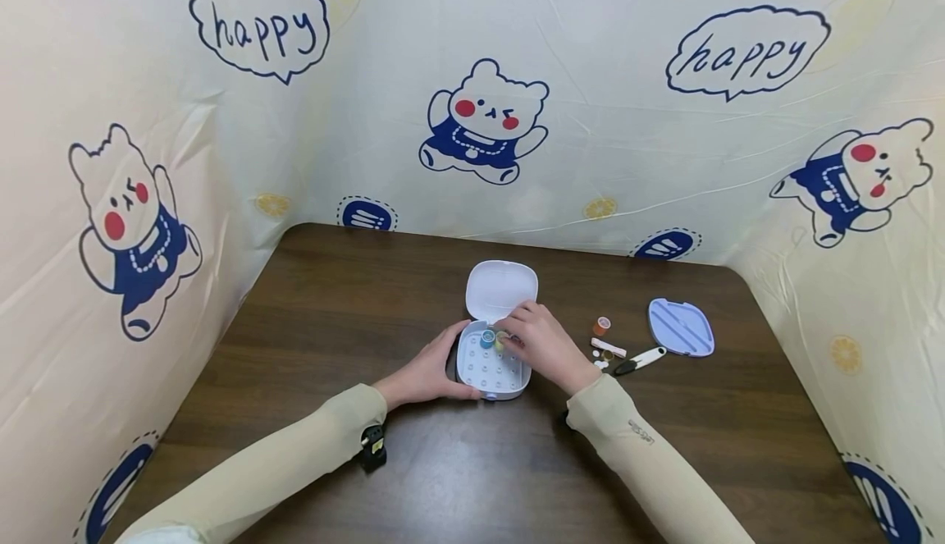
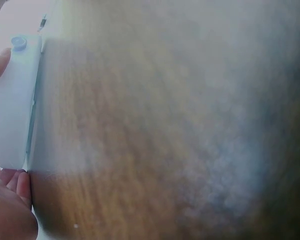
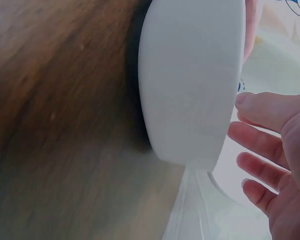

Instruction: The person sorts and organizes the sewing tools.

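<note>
A white sewing box (image 1: 483,392) stands on the table with its lid (image 1: 502,288) raised at the back and rows of small pegs inside. My left hand (image 1: 428,372) grips the box by its left side, thumb along the front and fingers toward the back; the left wrist view shows its thumb and fingers at the box's ends. A blue thread spool (image 1: 487,339) sits in the back row. Just right of it, my right hand (image 1: 546,343) pinches a yellow thread spool (image 1: 500,340), partly covered by the fingers. The box wall hides these fingertips in the right wrist view.
To the right lie an orange thread spool (image 1: 601,326), a whitish-pink strip (image 1: 609,348), a small gold ring (image 1: 608,356), white bits (image 1: 601,364) and a black-and-white seam ripper-like tool (image 1: 641,361). A lilac tray (image 1: 681,327) lies farther right. Printed cloth surrounds the table.
</note>
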Motion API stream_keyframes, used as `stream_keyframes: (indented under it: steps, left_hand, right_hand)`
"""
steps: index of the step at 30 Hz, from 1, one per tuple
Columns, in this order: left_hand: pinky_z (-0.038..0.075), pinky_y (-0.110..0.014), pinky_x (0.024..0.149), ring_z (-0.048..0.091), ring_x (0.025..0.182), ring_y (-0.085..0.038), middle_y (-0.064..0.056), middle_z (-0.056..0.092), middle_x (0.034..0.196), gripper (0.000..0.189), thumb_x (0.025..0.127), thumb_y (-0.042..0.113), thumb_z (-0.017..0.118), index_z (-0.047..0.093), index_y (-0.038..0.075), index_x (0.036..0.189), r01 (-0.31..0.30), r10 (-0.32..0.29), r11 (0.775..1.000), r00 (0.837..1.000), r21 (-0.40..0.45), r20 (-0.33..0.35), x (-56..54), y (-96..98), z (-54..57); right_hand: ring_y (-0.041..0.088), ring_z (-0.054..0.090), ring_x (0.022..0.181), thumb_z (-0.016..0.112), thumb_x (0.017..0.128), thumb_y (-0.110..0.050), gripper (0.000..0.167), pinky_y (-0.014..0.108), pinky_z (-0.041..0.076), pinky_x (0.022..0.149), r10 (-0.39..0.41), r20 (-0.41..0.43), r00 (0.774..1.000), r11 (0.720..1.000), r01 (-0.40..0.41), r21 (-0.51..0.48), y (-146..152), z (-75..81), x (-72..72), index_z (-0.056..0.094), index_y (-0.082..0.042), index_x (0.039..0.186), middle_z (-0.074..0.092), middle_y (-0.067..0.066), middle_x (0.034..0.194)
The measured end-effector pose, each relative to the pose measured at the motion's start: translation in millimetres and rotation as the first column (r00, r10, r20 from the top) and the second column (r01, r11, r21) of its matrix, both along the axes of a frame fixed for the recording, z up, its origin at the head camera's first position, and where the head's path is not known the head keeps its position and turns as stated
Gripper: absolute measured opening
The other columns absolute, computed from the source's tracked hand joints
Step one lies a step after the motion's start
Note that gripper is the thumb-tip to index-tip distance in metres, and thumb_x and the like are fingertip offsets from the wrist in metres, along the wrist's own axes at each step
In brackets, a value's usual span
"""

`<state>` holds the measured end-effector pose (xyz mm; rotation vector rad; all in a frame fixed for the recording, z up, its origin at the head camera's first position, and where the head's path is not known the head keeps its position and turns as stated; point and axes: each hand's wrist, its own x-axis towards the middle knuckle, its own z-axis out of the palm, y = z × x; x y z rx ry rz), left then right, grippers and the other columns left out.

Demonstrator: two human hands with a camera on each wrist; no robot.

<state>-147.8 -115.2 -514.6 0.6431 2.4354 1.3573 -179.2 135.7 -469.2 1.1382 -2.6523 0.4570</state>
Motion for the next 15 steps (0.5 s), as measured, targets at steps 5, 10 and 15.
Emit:
stream_keyframes:
  steps: [5,10,15]
  left_hand:
    - [0.03,-0.053,0.121,0.036,0.148,-0.032,-0.017,0.034,0.163,0.122,0.074,0.039,0.095,0.022,0.004,0.164,0.003,-0.004,1.0,1.0,0.001,0.003,-0.7,0.8,-0.9]
    - [0.029,-0.053,0.121,0.035,0.149,-0.03,-0.014,0.034,0.163,0.123,0.074,0.041,0.095,0.021,0.007,0.165,0.0,0.0,1.0,1.0,-0.01,0.016,-1.3,1.1,-2.1]
    - [0.029,-0.052,0.121,0.035,0.149,-0.029,-0.013,0.034,0.163,0.123,0.073,0.042,0.095,0.021,0.009,0.165,-0.003,0.003,1.0,1.0,-0.021,0.017,-1.5,1.3,-2.3]
  right_hand:
    - [0.023,0.06,0.102,0.083,0.091,-0.013,0.019,0.043,0.05,0.091,-0.002,0.001,1.0,0.999,0.002,-0.039,10.9,1.2,2.8,0.08,-0.011,0.109,0.076,0.001,0.105]
    - [0.024,0.061,0.102,0.084,0.09,-0.012,0.02,0.044,0.051,0.092,-0.009,0.002,1.0,0.997,0.009,-0.07,23.2,1.0,5.0,0.079,-0.011,0.11,0.076,0.003,0.106]
    - [0.024,0.059,0.102,0.083,0.09,-0.012,0.022,0.043,0.051,0.092,-0.047,0.021,0.999,0.997,0.048,-0.064,34.6,3.0,6.1,0.08,-0.009,0.112,0.076,0.004,0.103]
